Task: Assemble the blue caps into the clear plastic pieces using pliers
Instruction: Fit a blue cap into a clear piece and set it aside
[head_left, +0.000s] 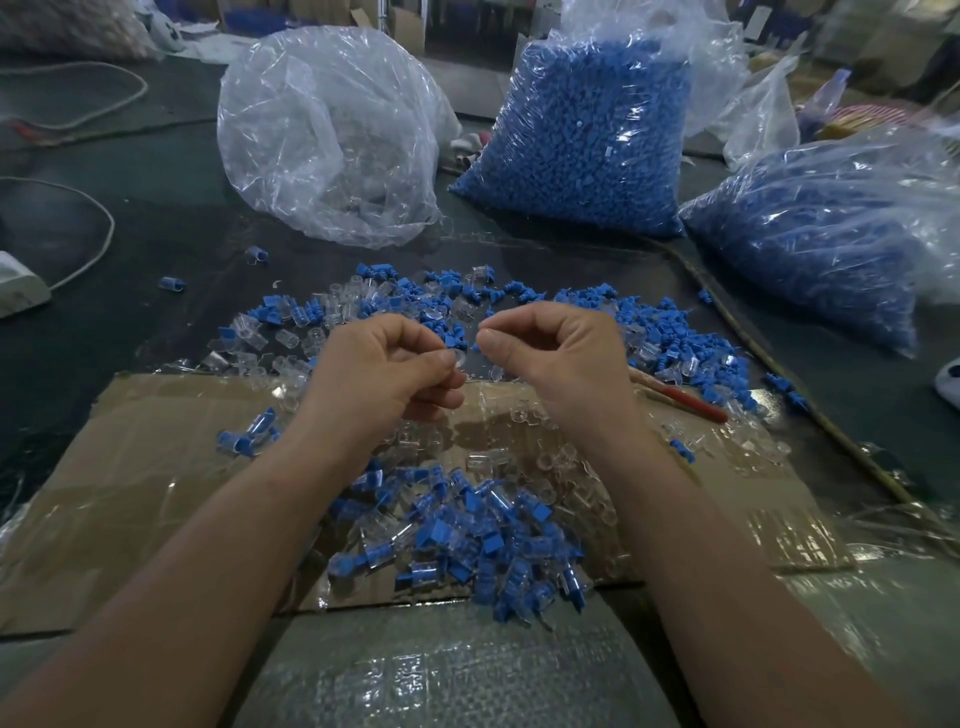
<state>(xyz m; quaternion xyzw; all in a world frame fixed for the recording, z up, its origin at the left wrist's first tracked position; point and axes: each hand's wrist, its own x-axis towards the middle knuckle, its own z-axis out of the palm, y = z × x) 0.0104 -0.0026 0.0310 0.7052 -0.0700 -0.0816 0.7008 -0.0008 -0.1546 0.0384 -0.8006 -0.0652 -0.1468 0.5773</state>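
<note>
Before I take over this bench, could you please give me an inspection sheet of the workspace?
Surface: dark table with taped cardboard on it.
Job's things: loose blue caps and clear pieces; assembled pile; red-handled pliers lying untouched.
Clutter: bag of clear pieces; two bags of blue caps.
Grips: left hand pinches a clear piece; right hand pinched, contents unclear.
Cables: white cord to power strip, left.
Surroundings: blurred boxes.

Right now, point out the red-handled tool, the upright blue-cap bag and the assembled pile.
red-handled tool (693, 402): head view, red grip.
upright blue-cap bag (587, 140): head view, front face.
assembled pile (467, 535): head view, heap's centre.
</note>
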